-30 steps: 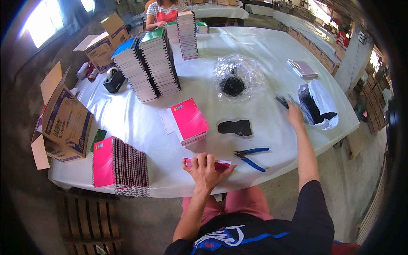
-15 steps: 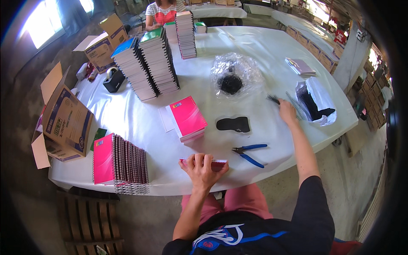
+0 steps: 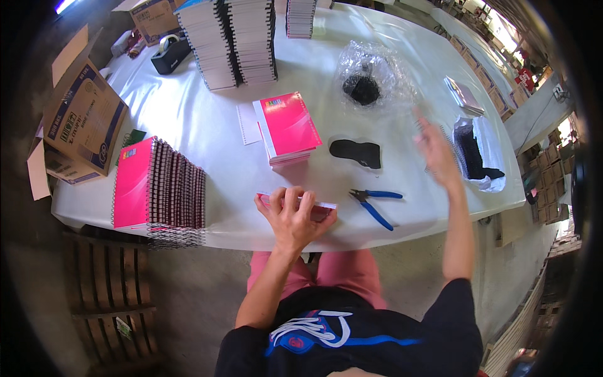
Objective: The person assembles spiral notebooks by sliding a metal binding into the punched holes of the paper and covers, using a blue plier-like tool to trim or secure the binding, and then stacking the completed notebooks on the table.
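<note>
My left hand [image 3: 293, 217] grips a pink-covered notebook [image 3: 325, 209] on edge at the near side of the table, fingers over its top. My right hand [image 3: 438, 151] is over the right side of the table, smeared by motion; whether anything is in its fingers does not show. Wire binding coils [image 3: 447, 139] lie partly hidden behind it. Beside it a white bubble-wrap bag [image 3: 494, 179] lies open with black coils [image 3: 472, 154] in it. Blue-handled cutting pliers [image 3: 379, 204] and a flat black pad [image 3: 356, 152] rest between my hands.
A stack of pink covers and pages [image 3: 289, 125] stands ahead of my left hand. Bound pink notebooks [image 3: 133, 185] pile at the left front edge. Farther off are tall notebook stacks [image 3: 251, 44], a tape dispenser [image 3: 171, 56], a clear plastic bag [image 3: 383, 66] and an open carton [image 3: 85, 119].
The view has tilted down and shifted. My right hand has moved off the dark coil it was touching and is now blurred. My left hand keeps its grip on the notebook.
</note>
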The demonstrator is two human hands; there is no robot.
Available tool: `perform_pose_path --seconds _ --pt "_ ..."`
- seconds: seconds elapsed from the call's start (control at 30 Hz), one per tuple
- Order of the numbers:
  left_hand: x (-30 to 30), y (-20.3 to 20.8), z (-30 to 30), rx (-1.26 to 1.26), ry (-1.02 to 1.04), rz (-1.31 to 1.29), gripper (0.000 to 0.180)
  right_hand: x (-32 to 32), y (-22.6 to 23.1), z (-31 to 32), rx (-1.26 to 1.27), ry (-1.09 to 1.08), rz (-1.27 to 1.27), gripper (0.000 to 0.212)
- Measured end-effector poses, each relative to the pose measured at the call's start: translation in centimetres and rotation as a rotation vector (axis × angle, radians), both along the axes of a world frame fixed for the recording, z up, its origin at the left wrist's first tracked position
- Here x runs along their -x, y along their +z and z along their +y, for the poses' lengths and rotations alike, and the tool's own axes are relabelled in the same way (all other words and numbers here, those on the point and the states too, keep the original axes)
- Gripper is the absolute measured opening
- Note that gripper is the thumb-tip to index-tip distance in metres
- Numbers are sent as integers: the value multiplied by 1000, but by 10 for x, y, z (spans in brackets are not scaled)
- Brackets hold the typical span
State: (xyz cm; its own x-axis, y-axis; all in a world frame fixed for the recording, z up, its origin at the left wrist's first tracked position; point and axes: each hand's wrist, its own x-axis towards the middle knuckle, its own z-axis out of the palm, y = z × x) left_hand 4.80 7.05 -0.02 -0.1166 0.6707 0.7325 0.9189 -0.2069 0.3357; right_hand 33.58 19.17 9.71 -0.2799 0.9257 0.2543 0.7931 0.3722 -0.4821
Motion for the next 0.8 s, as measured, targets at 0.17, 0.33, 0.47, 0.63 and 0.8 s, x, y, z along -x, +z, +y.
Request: perform_pose_path --seconds 0.17,0.33,0.47,0.63,0.8 --pt "-2 4 0 -6 14 19 39 95 -16 -89 209 225 332 26" --pt "1 2 -1 24 -17 38 41 116 -47 -98 135 232 535 26" --pt "4 5 -2 54 -11 38 46 115 -43 -97 186 341 546 24" --pt "6 12 -2 137 -16 55 49 106 -36 -87 402 426 524 22" --pt "9 18 -5 173 -25 74 49 105 -21 -86 650 340 402 28"
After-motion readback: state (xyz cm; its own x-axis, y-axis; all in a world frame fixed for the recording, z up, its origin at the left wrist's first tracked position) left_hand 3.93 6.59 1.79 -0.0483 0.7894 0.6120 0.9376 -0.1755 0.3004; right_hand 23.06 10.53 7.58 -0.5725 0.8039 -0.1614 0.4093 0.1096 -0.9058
